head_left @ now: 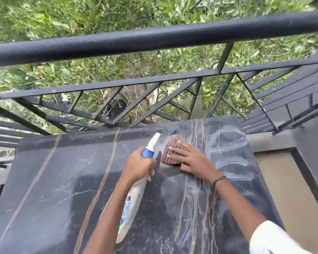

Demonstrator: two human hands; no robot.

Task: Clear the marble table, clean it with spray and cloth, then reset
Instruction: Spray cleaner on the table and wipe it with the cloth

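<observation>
The dark marble table [50, 180] has tan veins and pale ring marks at its far right. My left hand [139, 165] grips the neck of a white spray bottle [134, 198] with a blue collar, its nozzle pointing toward the far edge. Droplets lie on the marble just beyond the nozzle. My right hand [189, 159] presses flat, fingers straight, on a brown checked cloth [170, 150] lying on the table beside the nozzle.
A black metal railing [154, 39] runs right behind the table's far edge, with green plants below it. A dark slatted wall [292, 92] stands at the right. A tan floor strip [292, 198] lies right of the table.
</observation>
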